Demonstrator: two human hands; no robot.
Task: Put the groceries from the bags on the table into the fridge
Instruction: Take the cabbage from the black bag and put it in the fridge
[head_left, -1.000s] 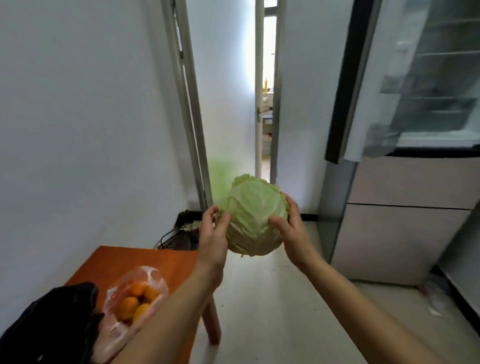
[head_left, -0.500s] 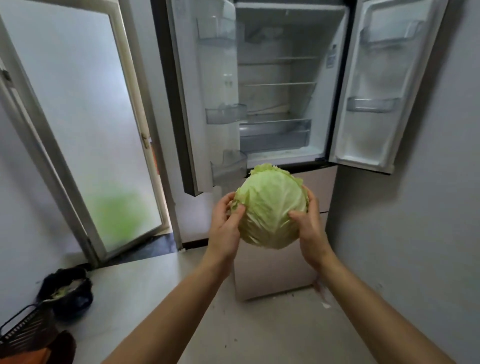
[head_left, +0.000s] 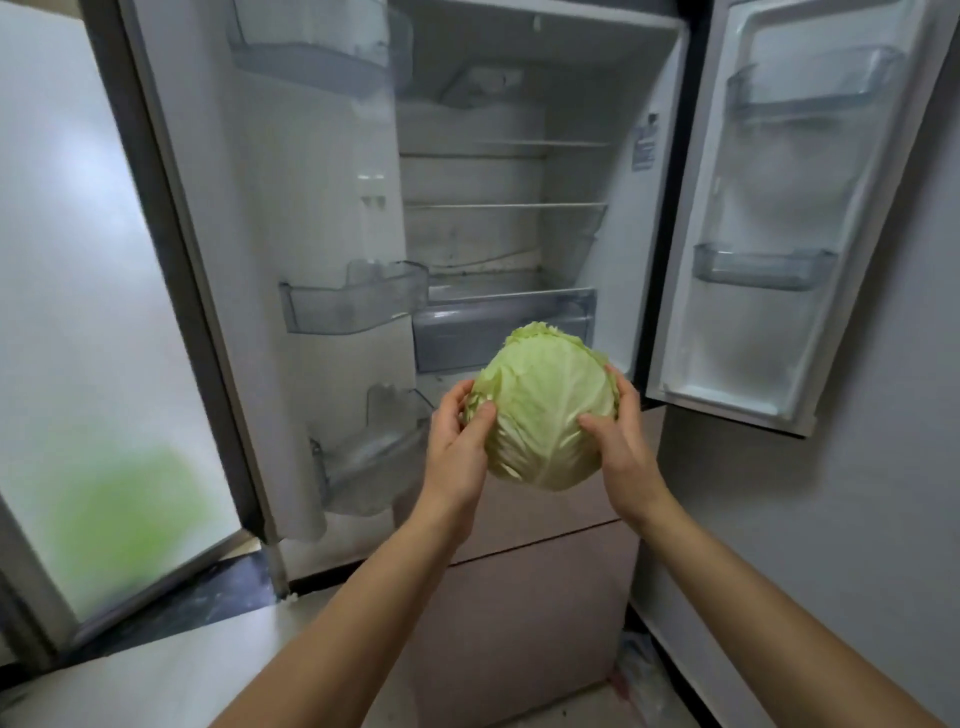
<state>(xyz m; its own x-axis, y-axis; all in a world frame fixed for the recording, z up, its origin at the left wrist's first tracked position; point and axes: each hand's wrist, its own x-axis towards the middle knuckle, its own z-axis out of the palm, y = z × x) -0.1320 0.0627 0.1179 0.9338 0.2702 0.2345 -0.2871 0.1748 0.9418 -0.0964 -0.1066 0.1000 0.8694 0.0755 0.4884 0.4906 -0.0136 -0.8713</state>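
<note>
A pale green cabbage is held up in front of the open fridge. My left hand grips its left side and my right hand grips its right side. Both fridge doors stand wide open. Inside are bare wire shelves and a clear crisper drawer just behind the cabbage. The table and bags are out of view.
The left door carries clear bins at three heights; the right door has two bins. Beige lower drawers sit under the open compartment. A frosted glass door stands at left, a grey wall at right.
My view has swung from the table and doorway round to the fridge and come closer. The cabbage stays held in both hands, now level with the crisper drawer.
</note>
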